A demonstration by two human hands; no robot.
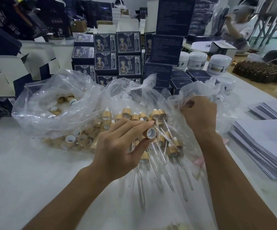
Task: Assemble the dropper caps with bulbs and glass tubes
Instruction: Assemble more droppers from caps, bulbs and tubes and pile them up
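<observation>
Left hand point(117, 146) pinches a bare bamboo cap point(150, 133), right hand point(199, 117) clutches bag plastic point(205, 90); finished droppers point(174, 151) heaped, many loose caps point(71, 140) remain, roughly midway.

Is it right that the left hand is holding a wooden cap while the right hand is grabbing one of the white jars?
Not quite. The left hand does hold a wooden cap, but the right hand is not on a white jar; those stand far back on the table. It grips the clear plastic bag, as the head view shows.
</observation>
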